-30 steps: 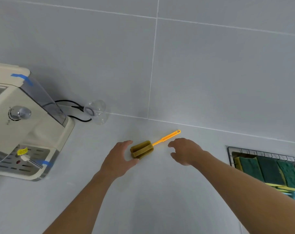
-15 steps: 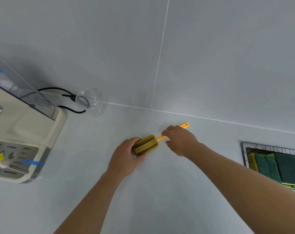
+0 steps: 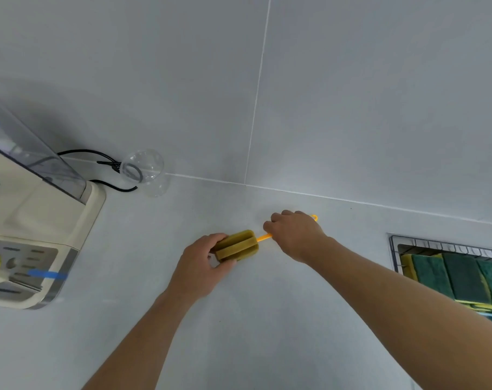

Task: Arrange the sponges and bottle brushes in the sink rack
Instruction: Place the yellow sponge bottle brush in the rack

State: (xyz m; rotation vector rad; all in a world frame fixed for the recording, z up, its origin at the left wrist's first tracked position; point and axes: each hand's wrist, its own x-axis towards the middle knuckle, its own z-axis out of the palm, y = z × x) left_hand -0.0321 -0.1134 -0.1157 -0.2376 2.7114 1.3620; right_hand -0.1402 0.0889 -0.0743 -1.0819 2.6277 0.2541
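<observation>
Both hands have closed on the bottle brush [image 3: 240, 246] since a second ago: left hand [image 3: 202, 266] wraps its sponge head, right hand [image 3: 295, 235] covers the orange handle. It lies on the counter [image 3: 267, 319], ready to lift toward the sink rack [image 3: 394, 249].

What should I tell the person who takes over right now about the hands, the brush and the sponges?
Left hand: grip closed on the sponge head of the bottle brush.
Right hand: grip closed on its orange handle.
The brush is on the counter, not lifted clear as far as one can tell.
Done: several green sponges already stand in the sink rack at the right.
Left: carry the brush to the rack and place it.
</observation>
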